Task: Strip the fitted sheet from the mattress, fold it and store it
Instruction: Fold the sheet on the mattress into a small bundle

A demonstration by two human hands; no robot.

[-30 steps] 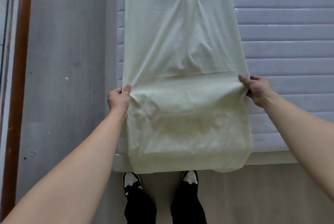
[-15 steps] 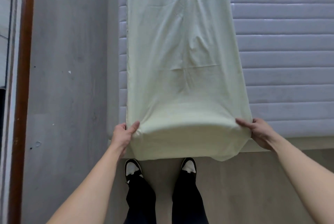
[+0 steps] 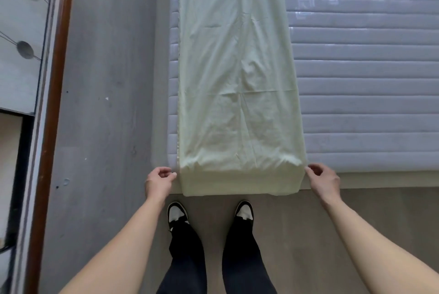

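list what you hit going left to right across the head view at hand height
wooden frame → grey wall → left hand → folded sheet hanging over the mattress edge → right hand

Bare forearms [image 3: 133,234], black trousers [image 3: 187,255], and black-and-white sneakers [image 3: 177,214] make up the person's look.

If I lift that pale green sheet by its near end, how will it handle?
The sheet will probably flop: its near end already droops over the mattress edge. It looks thin and creased, so likely light. Lifted at one point, the folded layers may slip apart.
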